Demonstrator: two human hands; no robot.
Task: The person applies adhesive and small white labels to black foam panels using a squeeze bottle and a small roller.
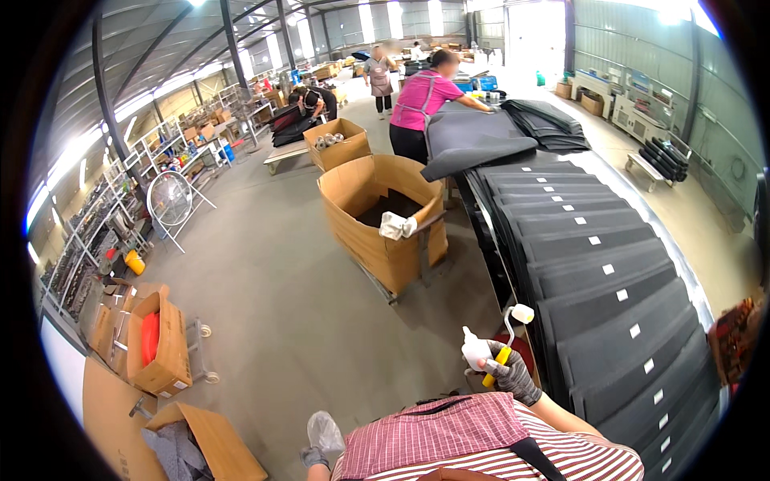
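My right hand (520,380), in a grey glove, is closed round a white squeeze bottle (475,349) with a pointed nozzle and a small roller with a yellow handle (497,367). The roller's white head (523,313) points up, close to the table's near left edge. Low in the view, my left hand (314,458), also gloved, hangs beside my checked apron (449,425). A crumpled, see-through plastic piece (325,431), perhaps a bag, is at its fingers. Overlapping black sheets (593,264), each with a small white label, run along the table to my right.
A large cardboard box (377,240) on a cart stands ahead, a white cloth on its rim. Across the table's far end a person in pink (421,100) handles a dark sheet (473,136). A round fan (170,199) and open boxes (164,345) stand left.
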